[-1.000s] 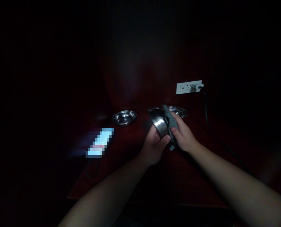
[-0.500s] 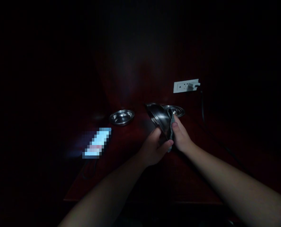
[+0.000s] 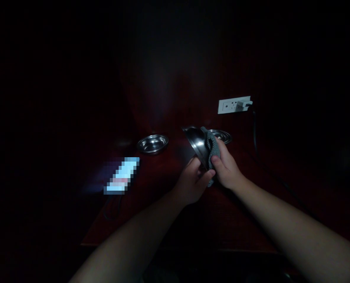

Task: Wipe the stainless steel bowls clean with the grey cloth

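Note:
The scene is very dark. My left hand (image 3: 192, 181) grips a tilted steel bowl (image 3: 196, 141) by its lower rim, above a dark red table (image 3: 169, 212). My right hand (image 3: 226, 167) presses a grey cloth (image 3: 210, 146) against the bowl's right side, fingers closed on the cloth. Both hands meet at the middle of the view.
A second steel bowl (image 3: 152, 143) stands on the table to the left, and a third steel dish (image 3: 221, 136) lies just behind my right hand. A lit phone screen (image 3: 121, 175) lies at the left. A white wall socket (image 3: 234, 105) with a plug and black cable (image 3: 255, 129) is at the back right.
The cloth under my right hand has slid up along the bowl's side and shows more than half a second ago. The bowl stays tilted in my left hand.

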A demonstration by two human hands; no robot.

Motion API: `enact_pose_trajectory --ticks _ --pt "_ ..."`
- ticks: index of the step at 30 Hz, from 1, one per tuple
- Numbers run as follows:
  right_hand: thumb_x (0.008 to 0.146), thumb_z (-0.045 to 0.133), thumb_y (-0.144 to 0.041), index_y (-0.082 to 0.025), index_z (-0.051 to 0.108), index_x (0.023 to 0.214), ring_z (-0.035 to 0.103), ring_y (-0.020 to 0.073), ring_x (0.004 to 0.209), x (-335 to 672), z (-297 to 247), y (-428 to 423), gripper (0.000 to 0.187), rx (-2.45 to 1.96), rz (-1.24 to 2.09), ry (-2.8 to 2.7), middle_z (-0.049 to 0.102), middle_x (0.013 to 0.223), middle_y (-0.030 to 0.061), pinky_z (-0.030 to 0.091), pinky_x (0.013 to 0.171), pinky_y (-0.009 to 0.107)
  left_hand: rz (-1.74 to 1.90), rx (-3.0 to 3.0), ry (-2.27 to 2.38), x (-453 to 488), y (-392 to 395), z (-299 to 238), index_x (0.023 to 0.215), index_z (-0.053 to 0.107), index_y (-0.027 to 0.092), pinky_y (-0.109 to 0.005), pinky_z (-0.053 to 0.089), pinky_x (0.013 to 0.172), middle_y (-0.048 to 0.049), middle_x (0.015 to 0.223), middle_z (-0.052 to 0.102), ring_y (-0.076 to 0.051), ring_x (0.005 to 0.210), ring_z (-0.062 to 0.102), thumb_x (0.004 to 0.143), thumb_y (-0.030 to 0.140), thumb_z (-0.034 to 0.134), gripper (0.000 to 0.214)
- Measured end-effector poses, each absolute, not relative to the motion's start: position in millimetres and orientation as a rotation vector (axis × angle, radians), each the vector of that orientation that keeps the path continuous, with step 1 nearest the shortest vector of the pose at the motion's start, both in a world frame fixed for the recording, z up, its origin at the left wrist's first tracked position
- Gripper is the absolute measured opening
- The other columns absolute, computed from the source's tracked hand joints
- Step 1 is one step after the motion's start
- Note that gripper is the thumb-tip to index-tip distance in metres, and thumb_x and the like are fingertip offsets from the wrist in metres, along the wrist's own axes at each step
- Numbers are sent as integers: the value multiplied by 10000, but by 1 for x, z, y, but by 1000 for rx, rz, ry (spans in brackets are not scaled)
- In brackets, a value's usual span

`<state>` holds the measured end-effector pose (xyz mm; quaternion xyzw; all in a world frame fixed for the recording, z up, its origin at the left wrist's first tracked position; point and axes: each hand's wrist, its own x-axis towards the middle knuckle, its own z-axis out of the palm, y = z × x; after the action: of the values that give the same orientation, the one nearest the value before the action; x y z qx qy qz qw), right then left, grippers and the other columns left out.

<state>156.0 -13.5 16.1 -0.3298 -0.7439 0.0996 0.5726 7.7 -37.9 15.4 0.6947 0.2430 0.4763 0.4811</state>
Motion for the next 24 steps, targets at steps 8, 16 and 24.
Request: enact_pose_trajectory --ticks 8,16,24 --pt "909 274 -586 -233 348 1399 420 309 1279 154 16 -17 608 -750 354 -1708 451 1400 91 354 1046 551 1146 1715 583 8 -36 13 1161 511 181 -313 501 785 -87 1041 591 -182 911 596 824 312 592 370" --pt "924 345 -500 -182 337 1395 421 302 1272 155 19 -17 568 -788 236 -1762 449 1383 127 320 1065 534 1172 1454 396 12 -40 20 1175 508 205 -278 491 765 -57 980 636 -151 867 617 819 254 611 374" --pt "908 404 -458 -179 307 1406 386 294 1298 157 20 -14 579 -792 157 -1846 404 1417 141 312 1074 500 1272 1433 366 13 -40 22 1164 527 192 -299 481 843 -64 1009 660 -150 893 632 823 217 599 349"
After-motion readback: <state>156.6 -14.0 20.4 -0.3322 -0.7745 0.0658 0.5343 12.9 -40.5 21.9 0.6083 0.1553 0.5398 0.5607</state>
